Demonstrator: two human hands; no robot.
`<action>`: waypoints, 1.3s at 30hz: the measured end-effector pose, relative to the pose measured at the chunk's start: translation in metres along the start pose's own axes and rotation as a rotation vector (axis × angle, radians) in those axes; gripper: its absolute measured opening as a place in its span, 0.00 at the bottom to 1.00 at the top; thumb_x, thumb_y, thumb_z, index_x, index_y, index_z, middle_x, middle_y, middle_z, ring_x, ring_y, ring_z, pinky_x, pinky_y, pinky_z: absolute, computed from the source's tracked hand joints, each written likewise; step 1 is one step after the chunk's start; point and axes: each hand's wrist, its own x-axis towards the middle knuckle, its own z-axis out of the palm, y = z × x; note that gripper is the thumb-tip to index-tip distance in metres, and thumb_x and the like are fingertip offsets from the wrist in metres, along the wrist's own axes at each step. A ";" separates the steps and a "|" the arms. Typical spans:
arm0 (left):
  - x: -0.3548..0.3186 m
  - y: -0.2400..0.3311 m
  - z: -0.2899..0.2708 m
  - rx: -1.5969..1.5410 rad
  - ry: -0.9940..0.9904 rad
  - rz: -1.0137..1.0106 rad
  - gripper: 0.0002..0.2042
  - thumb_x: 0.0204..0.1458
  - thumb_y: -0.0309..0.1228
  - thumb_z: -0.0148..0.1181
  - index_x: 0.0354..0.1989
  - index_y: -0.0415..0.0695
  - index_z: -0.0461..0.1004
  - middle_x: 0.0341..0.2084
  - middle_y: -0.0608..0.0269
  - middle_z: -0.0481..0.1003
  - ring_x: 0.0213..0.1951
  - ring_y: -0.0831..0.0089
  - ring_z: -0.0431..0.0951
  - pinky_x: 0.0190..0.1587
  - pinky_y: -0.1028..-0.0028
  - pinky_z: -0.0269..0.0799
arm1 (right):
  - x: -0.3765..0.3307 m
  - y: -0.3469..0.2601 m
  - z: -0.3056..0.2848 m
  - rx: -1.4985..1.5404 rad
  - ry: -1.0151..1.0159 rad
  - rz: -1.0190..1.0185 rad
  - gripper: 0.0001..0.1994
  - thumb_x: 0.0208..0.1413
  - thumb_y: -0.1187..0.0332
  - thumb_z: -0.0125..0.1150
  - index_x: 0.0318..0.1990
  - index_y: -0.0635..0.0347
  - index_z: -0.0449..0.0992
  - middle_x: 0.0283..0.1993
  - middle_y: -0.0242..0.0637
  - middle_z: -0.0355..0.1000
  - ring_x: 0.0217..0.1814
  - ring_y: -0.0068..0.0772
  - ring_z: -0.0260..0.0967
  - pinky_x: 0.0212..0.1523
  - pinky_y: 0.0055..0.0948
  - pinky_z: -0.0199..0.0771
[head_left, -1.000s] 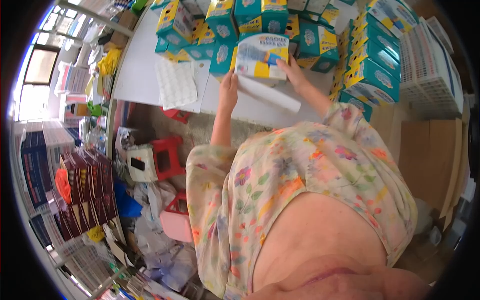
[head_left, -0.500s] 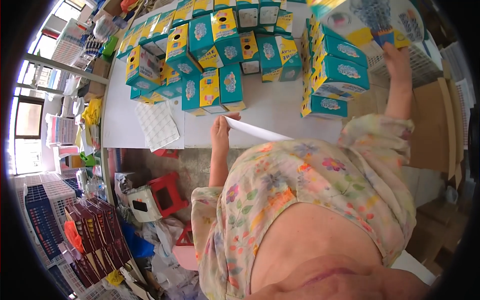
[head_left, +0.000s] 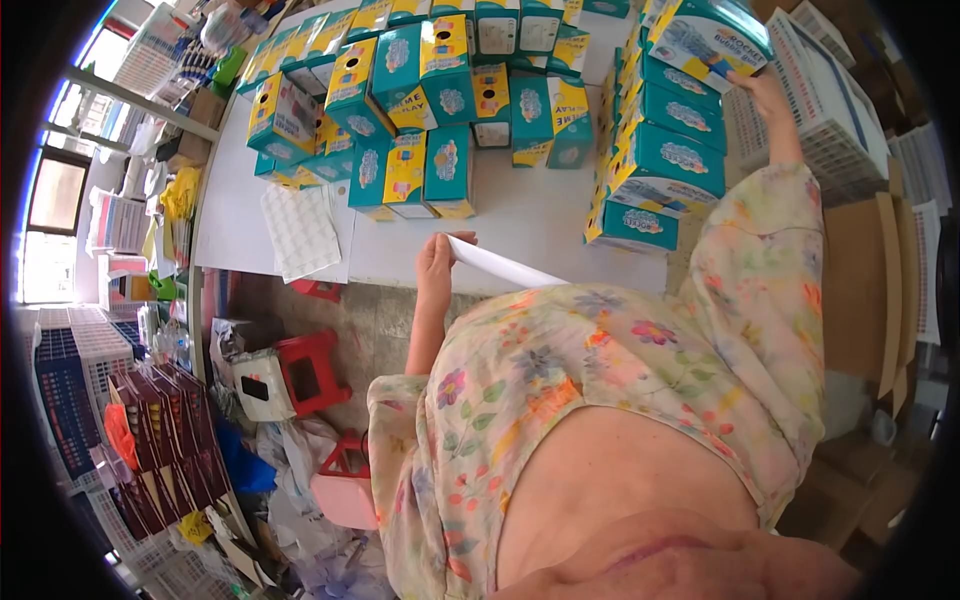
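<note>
In my left hand (head_left: pixel 434 268), fingers closed at the table's front edge, is the end of a white paper sheet (head_left: pixel 505 266), which runs right toward my blouse. My right hand (head_left: pixel 768 100) reaches far right, its fingers on the near lower corner of a teal, white and yellow toy box (head_left: pixel 708 42). That box sits at the upper end of a row of similar stacked boxes (head_left: pixel 668 158); whether it rests fully on them is hard to see. More teal and yellow boxes (head_left: pixel 405 180) stand grouped across the middle and left of the table.
A white label sheet (head_left: pixel 303 232) lies on the white table (head_left: pixel 520 235) at left. Right of the boxes are a white crate-like stack (head_left: pixel 825 110) and brown cardboard (head_left: pixel 855 290). Red stools (head_left: pixel 312 372) and plastic bags are on the floor; a loaded shelf stands left.
The toy box in my right hand has gone from high and close to down at the upper end of the right row. My left hand keeps the paper, and the view has shifted slightly.
</note>
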 end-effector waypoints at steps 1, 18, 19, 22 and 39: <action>-0.002 -0.001 0.000 0.010 -0.006 -0.008 0.20 0.66 0.39 0.36 0.41 0.34 0.71 0.39 0.53 0.76 0.42 0.66 0.77 0.49 0.71 0.70 | 0.003 0.002 0.000 0.041 0.005 -0.008 0.25 0.46 0.73 0.69 0.53 0.64 0.67 0.50 0.37 0.71 0.50 0.32 0.69 0.48 0.29 0.70; -0.006 -0.005 -0.021 0.053 0.036 0.011 0.21 0.65 0.40 0.37 0.41 0.34 0.73 0.37 0.55 0.77 0.42 0.68 0.76 0.49 0.72 0.70 | -0.108 -0.028 0.334 -0.411 0.020 -0.433 0.32 0.51 0.56 0.63 0.60 0.64 0.63 0.65 0.46 0.58 0.68 0.48 0.53 0.65 0.42 0.53; -0.008 -0.007 -0.027 0.067 0.039 0.010 0.21 0.65 0.40 0.37 0.41 0.34 0.73 0.37 0.55 0.77 0.42 0.68 0.76 0.49 0.72 0.70 | -0.099 -0.008 0.351 -0.404 0.013 -0.432 0.32 0.51 0.56 0.63 0.60 0.64 0.63 0.65 0.46 0.58 0.68 0.48 0.53 0.65 0.42 0.53; -0.010 -0.009 -0.037 0.101 0.056 -0.002 0.21 0.65 0.40 0.37 0.41 0.35 0.73 0.37 0.56 0.77 0.41 0.69 0.77 0.48 0.72 0.69 | -0.077 0.029 0.385 -0.994 -0.021 -0.229 0.39 0.51 0.46 0.59 0.64 0.62 0.57 0.71 0.46 0.45 0.73 0.55 0.39 0.66 0.57 0.40; -0.022 -0.006 -0.050 0.102 0.004 -0.051 0.20 0.65 0.41 0.37 0.40 0.37 0.74 0.37 0.60 0.77 0.41 0.74 0.75 0.44 0.76 0.67 | -0.129 0.059 0.413 -0.916 0.212 -0.213 0.36 0.37 0.62 0.67 0.58 0.56 0.61 0.62 0.52 0.53 0.61 0.58 0.50 0.57 0.56 0.49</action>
